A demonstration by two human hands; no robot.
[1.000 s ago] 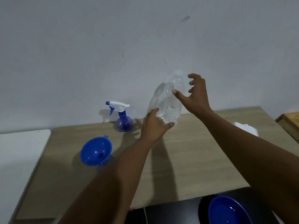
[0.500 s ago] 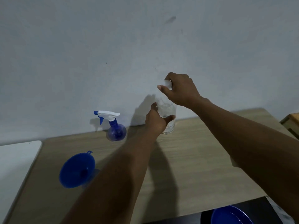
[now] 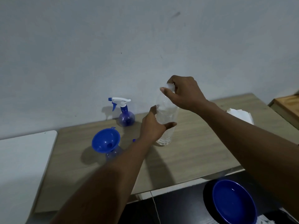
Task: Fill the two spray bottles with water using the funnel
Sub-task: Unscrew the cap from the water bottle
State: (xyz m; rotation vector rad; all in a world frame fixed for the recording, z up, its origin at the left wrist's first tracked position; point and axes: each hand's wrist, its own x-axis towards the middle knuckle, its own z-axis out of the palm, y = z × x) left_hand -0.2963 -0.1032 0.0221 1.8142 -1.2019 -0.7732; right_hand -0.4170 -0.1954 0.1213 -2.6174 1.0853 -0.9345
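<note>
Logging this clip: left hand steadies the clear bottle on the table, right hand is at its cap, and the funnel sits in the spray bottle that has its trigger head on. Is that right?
One error. The funnel sits in the open spray bottle nearer the camera; the one with the trigger head stands apart by the wall, as the head view shows. The left hand does steady the clear bottle on the table, right hand at its cap.

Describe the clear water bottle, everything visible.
The clear water bottle looks like thin transparent plastic with a whitish cap. It stands upright on the wooden table, near the wall. The left hand wraps its lower body, thumb across the front; the right hand pinches the cap from above. Its lower part looks glassy, perhaps with water, but the level cannot be made out.
</note>
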